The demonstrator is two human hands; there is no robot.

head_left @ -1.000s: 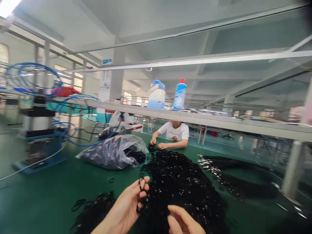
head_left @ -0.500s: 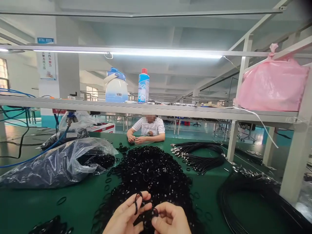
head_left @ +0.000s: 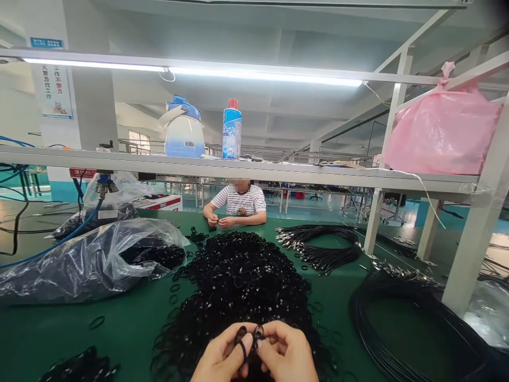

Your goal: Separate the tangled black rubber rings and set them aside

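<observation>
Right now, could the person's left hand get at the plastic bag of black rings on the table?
Probably yes. The left hand pinches small black rings with the right hand, yet only flat green table lies between it and the plastic bag.

Pink bag (head_left: 441,132), spray bottle (head_left: 231,130), cable bundle (head_left: 322,249).

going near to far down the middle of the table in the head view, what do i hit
left hand and right hand pinching rings → ring pile → person in striped shirt
</observation>
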